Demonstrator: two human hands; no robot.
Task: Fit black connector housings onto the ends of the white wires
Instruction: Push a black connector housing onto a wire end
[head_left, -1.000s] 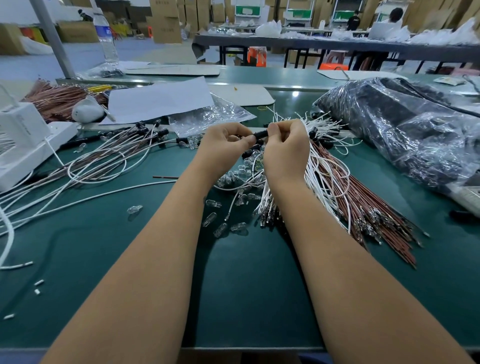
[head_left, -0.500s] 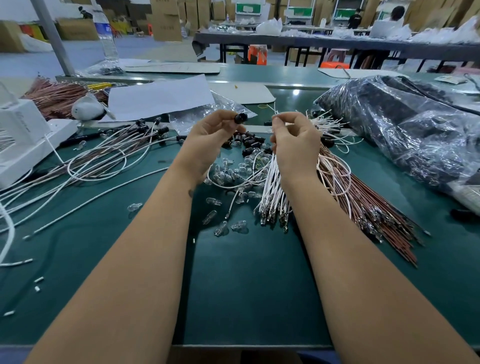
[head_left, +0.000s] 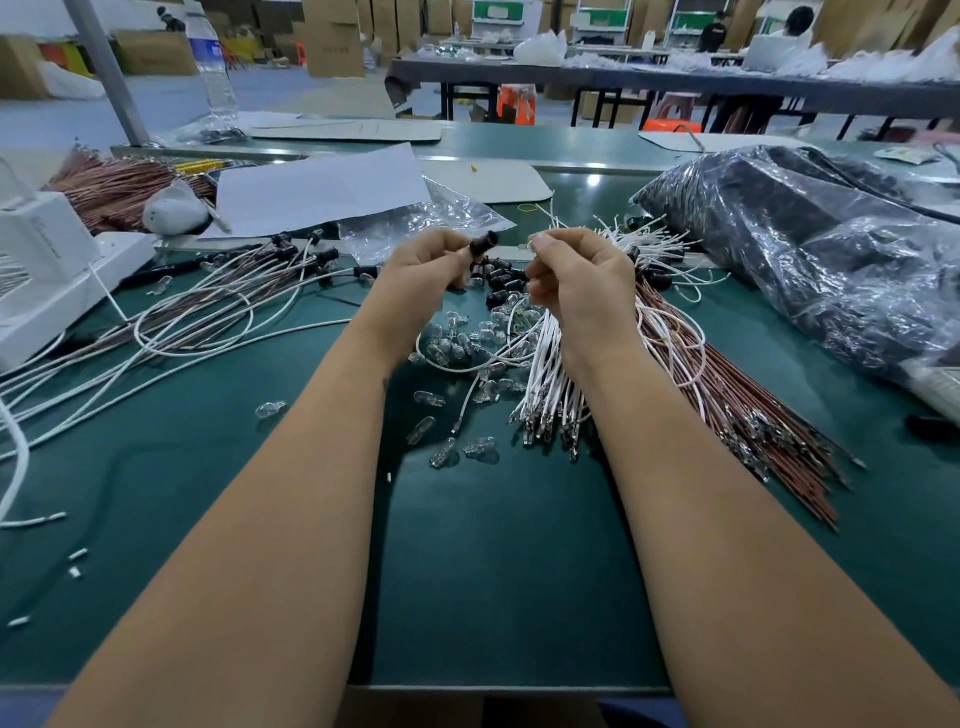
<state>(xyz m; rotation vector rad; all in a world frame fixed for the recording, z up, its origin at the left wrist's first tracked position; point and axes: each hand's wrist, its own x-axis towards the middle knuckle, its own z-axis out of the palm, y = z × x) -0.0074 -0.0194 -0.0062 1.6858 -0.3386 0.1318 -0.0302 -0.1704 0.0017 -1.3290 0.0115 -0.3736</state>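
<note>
My left hand (head_left: 428, 267) pinches a black connector housing (head_left: 482, 244) at its fingertips, raised above the table. My right hand (head_left: 576, 275) is a short gap to the right, fingers curled and pinching a thin white wire end (head_left: 535, 243) that points toward the housing. Under both hands lie a small heap of loose black housings (head_left: 501, 280) and a fanned bundle of white wires (head_left: 550, 379) with metal terminals. The wire's run below my right hand is hidden by the hand.
Clear glass bulbs (head_left: 457, 343) lie scattered by the wrists. Brown wires (head_left: 753, 415) fan out to the right. Finished wires with housings (head_left: 249, 291) lie at left by a white machine (head_left: 47, 270). A big plastic bag (head_left: 810, 249) sits at the right.
One second ago the hands were pressed together on a housing. They have since drawn apart and lifted a little; the left now holds a housing and the right a wire end.
</note>
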